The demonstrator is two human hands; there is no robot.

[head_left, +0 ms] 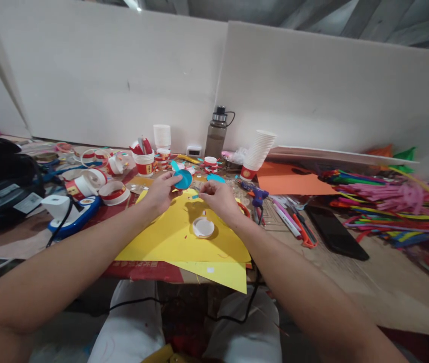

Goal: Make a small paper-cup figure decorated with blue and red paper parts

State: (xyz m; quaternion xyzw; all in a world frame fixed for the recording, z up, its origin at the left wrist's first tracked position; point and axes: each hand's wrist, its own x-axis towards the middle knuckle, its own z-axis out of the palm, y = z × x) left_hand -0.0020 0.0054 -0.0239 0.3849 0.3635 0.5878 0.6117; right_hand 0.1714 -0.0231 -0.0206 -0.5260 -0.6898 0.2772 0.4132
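- Left hand [165, 189]: fingers and thumb closed on the left rim of the blue disc.
- Blue disc [184, 180]: just right of that hand's fingertips, above the yellow paper [154, 247].
- Blue strip [195, 196]: at the right hand's fingertips, pointing left.
- White cup base [203, 228]: on the paper, toward the surface's [335, 272] near edge.
- Right hand [216, 195]: fingertips pinched together on the strip.

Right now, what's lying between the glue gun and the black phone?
In the head view, a few pens or markers and a slim orange tool lie between the glue gun and the black phone.
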